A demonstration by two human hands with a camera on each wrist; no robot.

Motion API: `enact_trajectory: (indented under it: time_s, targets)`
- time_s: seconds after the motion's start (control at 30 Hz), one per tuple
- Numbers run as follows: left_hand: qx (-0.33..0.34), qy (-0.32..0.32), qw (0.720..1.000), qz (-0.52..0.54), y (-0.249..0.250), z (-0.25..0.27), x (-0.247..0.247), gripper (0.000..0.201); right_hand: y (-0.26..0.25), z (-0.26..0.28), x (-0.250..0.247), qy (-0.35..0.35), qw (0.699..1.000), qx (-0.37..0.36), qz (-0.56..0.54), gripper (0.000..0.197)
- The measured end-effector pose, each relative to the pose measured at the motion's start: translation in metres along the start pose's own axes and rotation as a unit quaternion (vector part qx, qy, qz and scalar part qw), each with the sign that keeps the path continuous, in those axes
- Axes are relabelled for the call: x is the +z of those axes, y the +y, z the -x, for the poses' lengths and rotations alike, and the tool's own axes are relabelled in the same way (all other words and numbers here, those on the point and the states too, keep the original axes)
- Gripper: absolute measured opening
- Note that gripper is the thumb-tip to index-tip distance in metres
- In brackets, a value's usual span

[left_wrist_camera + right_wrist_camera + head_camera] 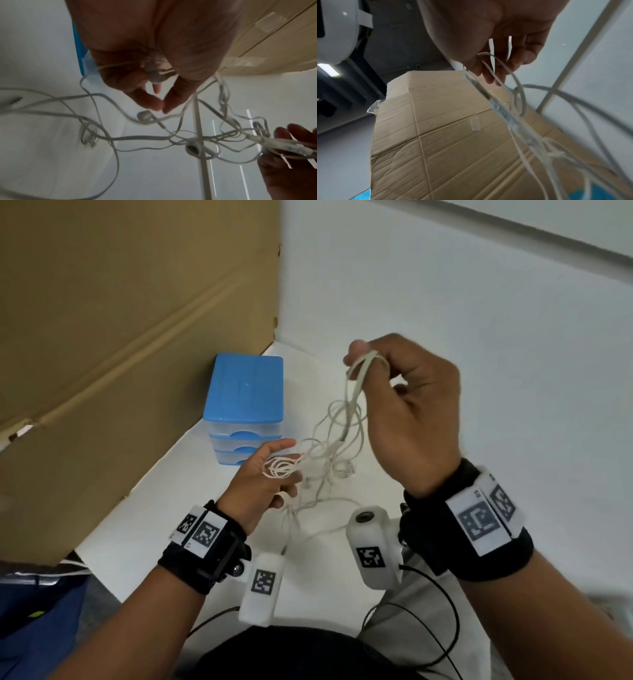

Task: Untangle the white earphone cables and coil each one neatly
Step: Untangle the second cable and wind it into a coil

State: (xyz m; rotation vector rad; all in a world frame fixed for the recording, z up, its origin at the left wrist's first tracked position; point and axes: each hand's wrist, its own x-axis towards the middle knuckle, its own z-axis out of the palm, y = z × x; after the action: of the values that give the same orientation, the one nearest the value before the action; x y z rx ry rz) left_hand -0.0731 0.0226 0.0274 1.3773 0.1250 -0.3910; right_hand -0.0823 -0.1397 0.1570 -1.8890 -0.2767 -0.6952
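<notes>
At frame centre, the tangled white earphone cable (337,444) is held coiled in the half-curled left hand (263,491) and pinched higher by the right hand (411,412). Loops should be eased apart without tension. Farther up-left, a blue-topped plastic drawer box (245,385) is seen.

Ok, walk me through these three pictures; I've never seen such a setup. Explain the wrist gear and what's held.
No machine here: a person works with bare hands. The wide picture comes from a head-worn camera; the other two come from the white camera pods strapped under each wrist, looking along the fingers. The right hand pinches a tangled white earphone cable and holds it up; the left hand holds a small coil of it lower down, an earbud tucked in its fingers. On the white table stands a small clear plastic drawer box with a blue lid, beside a brown cardboard sheet.
</notes>
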Motion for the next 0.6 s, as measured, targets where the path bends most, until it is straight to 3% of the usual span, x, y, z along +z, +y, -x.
enact_trajectory:
  time_s: [0.1,0.17,0.23,0.3,0.43,0.53,0.57,0.6]
  targets:
    - [0.003,-0.001,0.997,-0.071,0.004,0.0,0.001,0.033,0.009,0.01,0.003,-0.118,0.99,0.048,0.057,0.029]
    - [0.008,0.0,0.997,-0.072,0.009,0.001,0.001,0.03,0.011,0.016,0.003,-0.111,0.991,0.063,0.043,0.028]
    - [0.008,0.041,0.999,-0.035,0.014,0.001,-0.002,0.036,0.012,0.02,-0.002,-0.097,0.992,0.081,-0.011,0.027]
    - [0.004,0.081,0.996,0.022,0.019,0.0,-0.007,0.029,0.017,0.026,-0.009,-0.15,0.981,0.126,-0.008,0.025]
    - [-0.014,0.13,0.988,0.077,0.027,-0.002,-0.016,0.015,0.035,0.049,-0.008,-0.356,0.906,0.222,0.054,0.005]
    - [-0.009,0.102,0.993,0.056,0.029,0.002,-0.014,0.005,0.045,0.06,-0.006,-0.527,0.808,0.244,0.096,0.029]
    - [-0.003,0.086,0.995,0.057,0.03,0.003,-0.013,0.007,0.047,0.063,-0.004,-0.554,0.79,0.239,0.11,0.037]
    - [0.004,0.073,0.995,0.061,0.03,0.004,-0.011,0.007,0.049,0.066,-0.003,-0.555,0.791,0.235,0.11,0.042]
